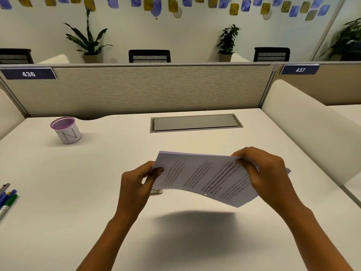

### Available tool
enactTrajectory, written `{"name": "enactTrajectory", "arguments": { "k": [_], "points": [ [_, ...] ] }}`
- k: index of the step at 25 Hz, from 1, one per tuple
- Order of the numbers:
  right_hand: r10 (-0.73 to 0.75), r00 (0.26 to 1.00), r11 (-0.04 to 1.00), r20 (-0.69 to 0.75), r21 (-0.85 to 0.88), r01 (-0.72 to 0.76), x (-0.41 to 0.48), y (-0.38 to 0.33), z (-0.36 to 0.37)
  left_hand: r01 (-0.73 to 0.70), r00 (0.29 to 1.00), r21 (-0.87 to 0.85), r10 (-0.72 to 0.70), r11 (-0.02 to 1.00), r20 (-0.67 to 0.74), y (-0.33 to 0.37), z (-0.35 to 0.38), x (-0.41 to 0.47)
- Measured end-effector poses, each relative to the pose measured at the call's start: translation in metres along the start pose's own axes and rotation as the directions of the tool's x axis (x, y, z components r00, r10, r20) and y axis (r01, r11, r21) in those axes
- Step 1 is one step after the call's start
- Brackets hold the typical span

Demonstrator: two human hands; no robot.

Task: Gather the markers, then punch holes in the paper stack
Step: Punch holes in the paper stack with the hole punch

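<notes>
A stack of printed white paper [203,177] hangs in the air above the middle of the desk, tilted, throwing a shadow below. My left hand [136,184] pinches its left edge with the thumb on top. My right hand [267,173] grips its right edge, fingers curled over the top. Several markers [7,200], blue and green among them, lie at the desk's left edge, partly cut off by the frame. A small metal object [156,192], perhaps the hole punch, peeks out on the desk under the paper, mostly hidden.
A white mesh cup with a purple rim [66,130] stands at the back left of the white desk [78,192]. A grey cable hatch [196,123] sits in the desk's far middle. Beige partitions close the back and right sides.
</notes>
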State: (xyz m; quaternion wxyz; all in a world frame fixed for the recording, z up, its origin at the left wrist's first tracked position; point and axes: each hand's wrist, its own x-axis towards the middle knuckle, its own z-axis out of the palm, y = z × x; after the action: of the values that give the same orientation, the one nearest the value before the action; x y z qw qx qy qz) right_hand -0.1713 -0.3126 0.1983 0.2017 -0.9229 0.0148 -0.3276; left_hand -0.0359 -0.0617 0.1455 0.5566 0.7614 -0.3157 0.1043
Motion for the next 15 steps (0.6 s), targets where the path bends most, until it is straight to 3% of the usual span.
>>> {"name": "enactTrajectory", "arguments": {
  "k": [3, 6, 8, 11, 13, 15],
  "points": [
    [0.039, 0.994, 0.999, 0.098, 0.015, -0.041, -0.006, 0.016, -0.004, 0.112, 0.99, -0.067, -0.117, 0.991, -0.084, -0.007, -0.001, -0.007],
    [0.191, 0.979, 0.98, 0.066, 0.039, -0.194, -0.022, 0.042, -0.004, 0.195, 0.967, -0.125, -0.212, 0.973, -0.139, -0.018, -0.006, -0.011],
    [0.336, 0.942, 0.923, 0.03, 0.187, -0.335, -0.037, 0.057, 0.002, 0.248, 0.951, -0.146, -0.27, 0.958, -0.15, -0.022, -0.008, -0.014],
    [0.545, 0.833, 0.618, 0.094, 0.627, -0.474, -0.058, 0.065, 0.021, 0.285, 0.938, -0.175, -0.312, 0.943, -0.152, -0.023, -0.004, -0.019],
    [0.618, 0.773, 0.472, 0.144, 0.718, -0.512, -0.067, 0.064, 0.039, 0.289, 0.938, -0.183, -0.316, 0.94, -0.143, -0.019, 0.007, -0.019],
    [0.683, 0.719, 0.419, 0.128, 0.737, -0.53, -0.069, 0.06, 0.05, 0.293, 0.937, -0.165, -0.318, 0.942, -0.145, -0.016, 0.02, -0.019]
  ]
}}
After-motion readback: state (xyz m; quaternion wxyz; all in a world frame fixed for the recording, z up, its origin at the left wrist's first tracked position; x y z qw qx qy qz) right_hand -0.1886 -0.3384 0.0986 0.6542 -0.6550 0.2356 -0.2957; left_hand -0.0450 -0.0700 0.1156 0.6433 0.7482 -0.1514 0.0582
